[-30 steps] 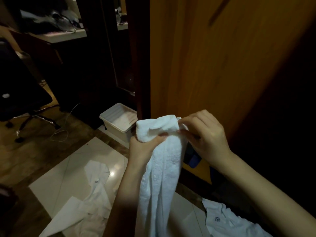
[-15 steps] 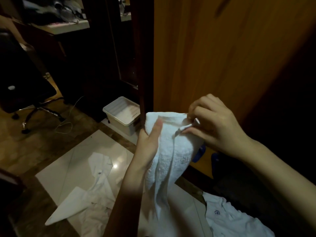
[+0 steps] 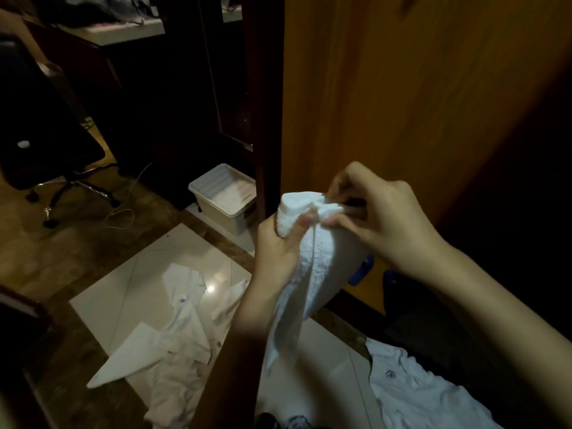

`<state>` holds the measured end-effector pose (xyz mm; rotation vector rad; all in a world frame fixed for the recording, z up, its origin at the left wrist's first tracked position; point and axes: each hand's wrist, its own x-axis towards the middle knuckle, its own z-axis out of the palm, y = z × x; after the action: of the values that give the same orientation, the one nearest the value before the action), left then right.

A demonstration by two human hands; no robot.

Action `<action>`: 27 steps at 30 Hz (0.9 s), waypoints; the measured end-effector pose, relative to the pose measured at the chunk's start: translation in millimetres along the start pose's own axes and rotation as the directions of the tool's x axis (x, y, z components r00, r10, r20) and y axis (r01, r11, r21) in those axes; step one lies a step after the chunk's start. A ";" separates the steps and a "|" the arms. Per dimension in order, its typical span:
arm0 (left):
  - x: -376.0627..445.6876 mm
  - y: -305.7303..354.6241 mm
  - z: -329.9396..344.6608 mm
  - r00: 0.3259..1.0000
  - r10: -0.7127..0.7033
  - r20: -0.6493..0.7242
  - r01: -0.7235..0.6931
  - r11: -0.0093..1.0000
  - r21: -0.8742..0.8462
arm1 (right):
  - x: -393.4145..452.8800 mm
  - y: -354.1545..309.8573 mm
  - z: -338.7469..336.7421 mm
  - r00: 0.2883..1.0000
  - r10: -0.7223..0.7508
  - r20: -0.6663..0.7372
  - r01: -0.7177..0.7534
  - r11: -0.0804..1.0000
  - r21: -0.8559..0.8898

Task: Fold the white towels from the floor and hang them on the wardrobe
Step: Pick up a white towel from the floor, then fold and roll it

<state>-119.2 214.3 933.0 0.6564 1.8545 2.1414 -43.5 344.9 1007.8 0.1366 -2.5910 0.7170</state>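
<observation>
A white towel (image 3: 322, 264) hangs bunched in front of me, its lower end drooping toward the floor. My left hand (image 3: 278, 249) grips its upper left part with the thumb pressed on the cloth. My right hand (image 3: 377, 218) pinches the towel's top corner between thumb and fingertips. The orange-brown wardrobe door (image 3: 402, 97) stands right behind the hands. More white cloths lie on the tiled floor: one crumpled pile (image 3: 182, 335) at lower left, another (image 3: 414, 394) at lower right.
A white plastic bin (image 3: 223, 196) stands against the wardrobe's dark edge. A black office chair (image 3: 46, 144) and a loose white cable (image 3: 123, 212) are at the left. A blue object (image 3: 362, 270) shows under the towel by the wardrobe base.
The long hanging towel has been gathered upward and now droops much shorter. Both hands moved up and right, the right hand shifting its pinch along the top edge.
</observation>
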 end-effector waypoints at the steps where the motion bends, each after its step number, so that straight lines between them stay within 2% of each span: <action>1: 0.4 -2.8 -1.5 0.999 -0.048 0.004 0.048 0.999 -0.012 | 0.8 0.3 -1.6 1.000 0.017 0.013 -0.017 1.000 0.023; 3: 2.6 -5.1 -8.5 0.987 -0.161 0.015 0.161 0.987 -0.016 | 1.6 2.6 -5.3 0.999 0.016 0.050 -0.017 1.000 0.013; 4: 4.5 -6.0 -11.1 0.987 -0.158 0.020 0.158 0.987 -0.041 | 1.4 3.7 -7.2 0.997 0.000 0.078 0.000 1.000 0.000; 6: 7.6 -1.6 -10.6 0.995 -0.098 0.017 0.098 0.995 -0.032 | -0.1 4.0 -9.6 0.989 -0.061 0.138 0.060 0.998 0.013; 8: 10.7 4.0 -8.2 0.999 -0.036 -0.033 0.038 0.997 0.063 | -1.7 -1.0 -8.8 0.969 -0.135 0.207 0.116 0.988 0.098; 11: 11.7 6.3 -5.7 0.999 0.039 -0.022 -0.036 0.992 0.119 | 1.9 -8.3 -3.7 0.938 -0.203 0.281 0.146 0.966 0.211; 15: 12.5 10.6 -4.2 0.996 0.084 0.017 -0.086 0.987 0.134 | 11.5 2.1 3.0 0.972 -0.188 0.143 0.170 0.977 0.128; 18: 13.2 15.3 -8.4 0.995 0.017 0.097 -0.029 0.992 0.121 | 12.5 11.4 7.6 0.984 -0.175 0.021 0.174 0.984 0.045; 24: 10.9 25.3 -6.9 0.985 -0.078 0.155 0.068 0.995 0.068 | 12.1 9.5 16.5 0.977 -0.134 -0.164 0.152 0.983 0.102; 27: 8.1 28.4 -8.9 0.956 -0.056 0.287 0.077 0.995 -0.063 | 11.6 6.6 20.3 0.965 -0.085 -0.248 0.119 0.985 0.125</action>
<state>-127.3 205.4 961.4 0.8248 1.6150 1.9437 -63.3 340.4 994.4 0.2111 -2.2855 0.8226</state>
